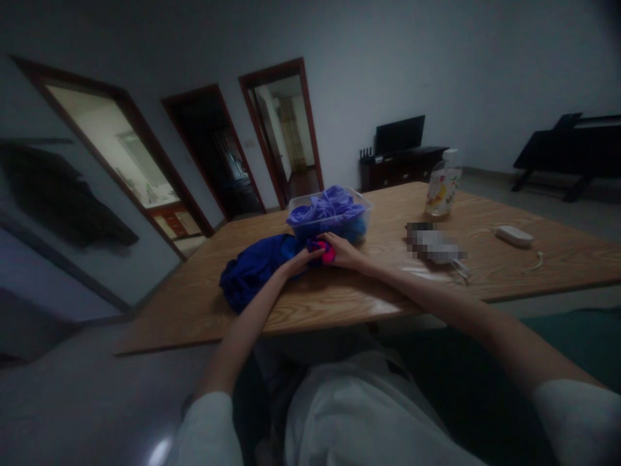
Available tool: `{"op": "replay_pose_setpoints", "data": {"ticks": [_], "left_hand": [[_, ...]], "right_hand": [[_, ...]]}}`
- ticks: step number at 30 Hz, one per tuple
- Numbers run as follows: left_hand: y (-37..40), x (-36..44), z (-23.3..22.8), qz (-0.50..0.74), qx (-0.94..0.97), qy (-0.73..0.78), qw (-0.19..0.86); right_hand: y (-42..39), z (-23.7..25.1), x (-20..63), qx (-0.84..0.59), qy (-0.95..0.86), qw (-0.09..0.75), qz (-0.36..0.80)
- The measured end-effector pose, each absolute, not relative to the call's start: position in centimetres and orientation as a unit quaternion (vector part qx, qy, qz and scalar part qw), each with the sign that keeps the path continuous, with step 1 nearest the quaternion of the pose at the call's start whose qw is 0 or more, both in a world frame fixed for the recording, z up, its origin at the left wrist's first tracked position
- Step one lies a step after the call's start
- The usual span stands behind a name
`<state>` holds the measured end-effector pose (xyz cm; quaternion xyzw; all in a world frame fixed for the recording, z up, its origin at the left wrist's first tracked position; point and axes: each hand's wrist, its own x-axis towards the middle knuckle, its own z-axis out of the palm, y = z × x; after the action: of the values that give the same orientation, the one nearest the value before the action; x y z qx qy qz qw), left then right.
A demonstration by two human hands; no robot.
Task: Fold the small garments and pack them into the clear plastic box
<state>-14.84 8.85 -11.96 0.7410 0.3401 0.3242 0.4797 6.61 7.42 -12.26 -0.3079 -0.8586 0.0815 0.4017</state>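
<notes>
Both the left hand point(301, 260) and right hand point(342, 251) are closing on a small pink cloth point(326, 253) at the counter point(339, 298) centre, work appearing partway: purple cloths are filling the clear tub point(330, 215) at twelve o'clock, a blue garment point(255, 268) is waiting at nine.

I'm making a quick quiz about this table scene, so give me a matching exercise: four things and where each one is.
Things:
1. pink item
2. clear tub
3. bottle
4. white box

Places:
A. far right on the table
B. holding purple cloth
C. between both hands
D. upright, near the table's far edge

Pairs: 1-C, 2-B, 3-D, 4-A
</notes>
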Motion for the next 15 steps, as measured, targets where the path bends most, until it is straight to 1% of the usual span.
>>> {"op": "replay_pose_setpoints", "data": {"ticks": [3,5,10,15], "left_hand": [[9.6,-14.9,-12.7,0.331,0.725,0.341,0.498],[9.9,-14.8,-13.0,0.336,0.726,0.339,0.496],[9.6,-14.3,-12.8,0.33,0.766,0.37,0.409],[9.0,-14.2,-12.1,0.327,0.793,0.372,0.355]], "right_hand": [[7.3,-12.4,6.6,-0.303,-0.861,0.4,0.088],[7.2,-12.4,6.7,-0.282,-0.873,0.392,0.068],[7.1,-12.6,6.7,-0.245,-0.887,0.391,-0.006],[6.3,-11.9,6.4,-0.215,-0.892,0.396,-0.032]]}}
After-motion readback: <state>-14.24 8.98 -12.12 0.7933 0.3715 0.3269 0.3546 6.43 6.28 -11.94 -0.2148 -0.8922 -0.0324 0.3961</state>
